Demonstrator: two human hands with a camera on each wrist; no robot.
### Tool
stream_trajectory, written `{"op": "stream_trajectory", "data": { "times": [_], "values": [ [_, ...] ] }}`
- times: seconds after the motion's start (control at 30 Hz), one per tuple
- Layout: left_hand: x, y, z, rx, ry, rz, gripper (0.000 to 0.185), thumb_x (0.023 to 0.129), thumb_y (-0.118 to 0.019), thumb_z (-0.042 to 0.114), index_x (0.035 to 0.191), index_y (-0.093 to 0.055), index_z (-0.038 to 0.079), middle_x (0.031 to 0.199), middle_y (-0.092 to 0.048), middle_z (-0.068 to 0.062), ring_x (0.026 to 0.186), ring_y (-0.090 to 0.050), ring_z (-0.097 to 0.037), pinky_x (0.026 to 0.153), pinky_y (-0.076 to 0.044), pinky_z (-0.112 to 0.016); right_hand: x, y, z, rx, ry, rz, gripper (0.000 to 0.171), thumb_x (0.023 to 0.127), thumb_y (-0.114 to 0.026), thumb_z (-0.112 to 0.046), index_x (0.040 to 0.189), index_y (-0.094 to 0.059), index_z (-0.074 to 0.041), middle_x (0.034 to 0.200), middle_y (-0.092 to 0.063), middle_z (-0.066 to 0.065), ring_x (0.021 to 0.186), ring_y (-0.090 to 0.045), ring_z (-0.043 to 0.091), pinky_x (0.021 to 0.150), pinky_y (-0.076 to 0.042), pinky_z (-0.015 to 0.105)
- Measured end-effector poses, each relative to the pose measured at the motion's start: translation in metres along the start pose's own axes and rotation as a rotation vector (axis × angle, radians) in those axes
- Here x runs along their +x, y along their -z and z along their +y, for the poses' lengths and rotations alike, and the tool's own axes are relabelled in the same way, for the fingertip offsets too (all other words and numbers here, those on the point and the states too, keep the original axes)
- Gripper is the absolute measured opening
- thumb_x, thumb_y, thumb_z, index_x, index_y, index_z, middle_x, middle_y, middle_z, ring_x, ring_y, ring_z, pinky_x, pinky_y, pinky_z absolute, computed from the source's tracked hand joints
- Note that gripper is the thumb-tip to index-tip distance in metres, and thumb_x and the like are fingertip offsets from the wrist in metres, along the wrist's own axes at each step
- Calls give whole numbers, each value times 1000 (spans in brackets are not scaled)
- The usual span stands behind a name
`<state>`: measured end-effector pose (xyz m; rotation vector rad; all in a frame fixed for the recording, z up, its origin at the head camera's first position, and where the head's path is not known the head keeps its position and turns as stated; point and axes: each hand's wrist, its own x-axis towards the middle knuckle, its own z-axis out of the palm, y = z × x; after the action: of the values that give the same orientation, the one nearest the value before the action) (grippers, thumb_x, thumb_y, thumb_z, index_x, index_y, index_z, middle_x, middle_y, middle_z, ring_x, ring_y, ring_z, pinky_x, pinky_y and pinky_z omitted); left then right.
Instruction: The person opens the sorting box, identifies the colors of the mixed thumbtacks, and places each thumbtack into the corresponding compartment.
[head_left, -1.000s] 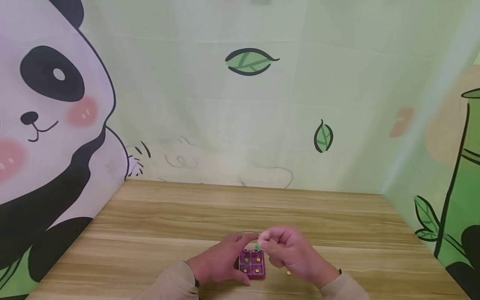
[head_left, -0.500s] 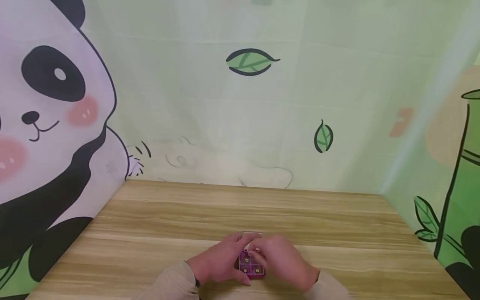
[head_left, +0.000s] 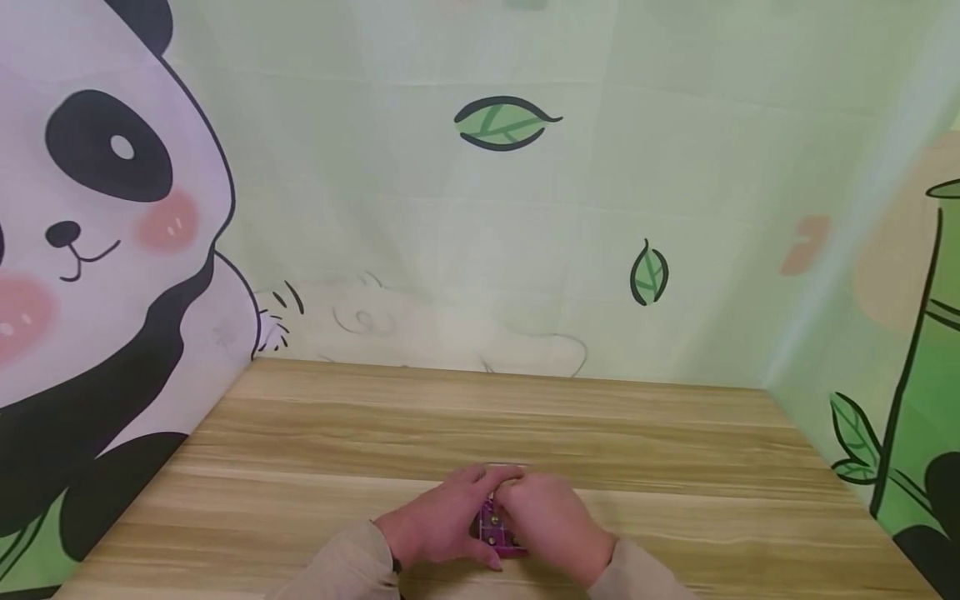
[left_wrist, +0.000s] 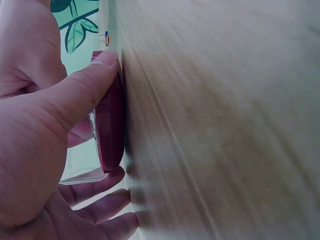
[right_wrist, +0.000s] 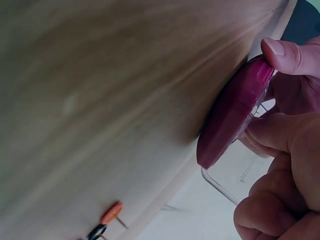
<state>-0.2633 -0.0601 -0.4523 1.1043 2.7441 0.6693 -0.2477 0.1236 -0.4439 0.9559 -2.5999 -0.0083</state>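
Observation:
A small purple compartment case [head_left: 512,552] lies on the table with its clear lid [right_wrist: 240,175] folded back. Small round gold pieces sit in its compartments. My left hand [head_left: 442,517] grips the case, thumb [left_wrist: 97,75] on the near edge and fingers curled toward the far side by the lid. My right hand [head_left: 555,521] is over the case's right half, covering part of it. Its fingers [right_wrist: 265,200] are curled, and the thumb [right_wrist: 275,130] reaches in over the rim. The right fingertips are hidden, so I cannot tell whether they still pinch the small green piece.
An orange thumbtack [right_wrist: 111,213] and a dark one [right_wrist: 96,231] lie on the wooden tabletop [head_left: 315,442], pins sticking out. Printed cloth walls with a panda [head_left: 105,150] and leaves [head_left: 502,123] stand behind and at both sides.
My right hand, which pinched a small green piece above the case, has moved left and down over the case, covering the right compartments. My left hand keeps its grip.

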Motion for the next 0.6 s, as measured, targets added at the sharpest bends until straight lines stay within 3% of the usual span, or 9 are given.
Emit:
{"op": "stream_trajectory", "data": {
  "times": [0.2,0.43,0.6],
  "values": [
    [0,0,0,3,1,2,103,75,-89,49,157,-31,32,148,-49,-9,136,-49,-26,110,-49,-45,2,-1,-4,26,-61,-31,5,89,-74,-15,84,-75,-16,77,-74,-2,65,-69,14,54,-57,30],
    [2,-2,-3,1,-1,5,103,74,-89,51,157,-31,29,149,-49,-8,137,-48,-25,112,-48,-45,6,3,-10,84,-162,-61,11,91,-72,-14,81,-75,-17,77,-74,-2,66,-69,15,54,-56,32],
    [3,-3,-4,-6,-5,6,104,74,-89,51,158,-31,29,148,-50,-7,137,-48,-24,113,-47,-44,7,2,-11,98,-188,-69,15,91,-71,-15,77,-75,-17,71,-71,-3,60,-65,13,50,-53,31]
  ]
}}
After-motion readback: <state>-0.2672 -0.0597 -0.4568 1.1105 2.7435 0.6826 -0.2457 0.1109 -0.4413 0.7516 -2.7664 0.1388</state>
